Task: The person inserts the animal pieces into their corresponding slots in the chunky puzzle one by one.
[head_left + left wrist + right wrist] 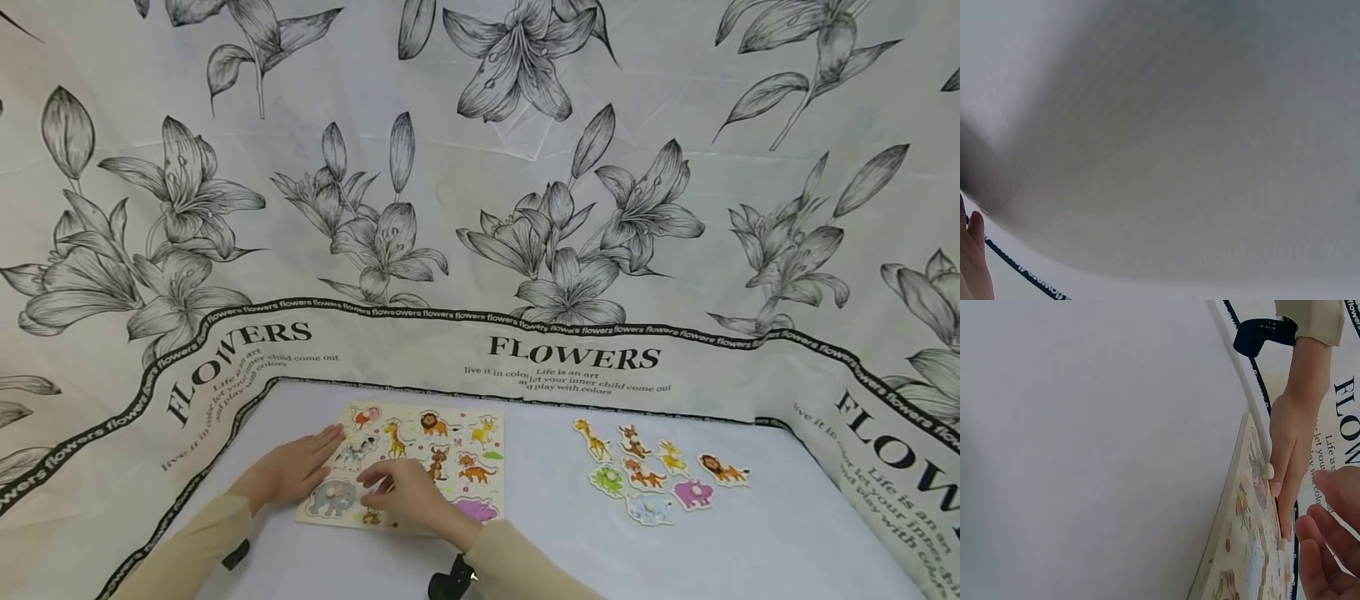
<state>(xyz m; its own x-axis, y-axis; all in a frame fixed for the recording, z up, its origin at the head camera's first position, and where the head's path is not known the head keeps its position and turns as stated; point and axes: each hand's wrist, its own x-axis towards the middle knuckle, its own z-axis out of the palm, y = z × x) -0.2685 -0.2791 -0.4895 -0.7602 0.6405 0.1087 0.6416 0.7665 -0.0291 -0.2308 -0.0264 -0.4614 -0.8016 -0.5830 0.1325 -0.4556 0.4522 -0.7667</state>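
A wooden animal puzzle board (498, 490) lies on the white table. My left hand (296, 468) rests at its left edge with the fingers stretched out, near the zebra (356, 454). Over the lower middle of the board is my right hand (411, 493), next to the grey elephant piece (332, 498). In the right wrist view the right hand's fingers (1335, 534) are loosely bent with nothing between them and the thumb. A white knob (1267, 470) stands up from the elephant there. Only part of the left hand (977, 259) shows in the left wrist view.
Several loose animal pieces lie right of the board, among them a giraffe (592, 441), a lion (723, 470), a tiger (642, 475) and a purple hippo (693, 494). A flower-printed cloth (525, 275) rises behind the table. A sleeve blurs most of the left wrist view.
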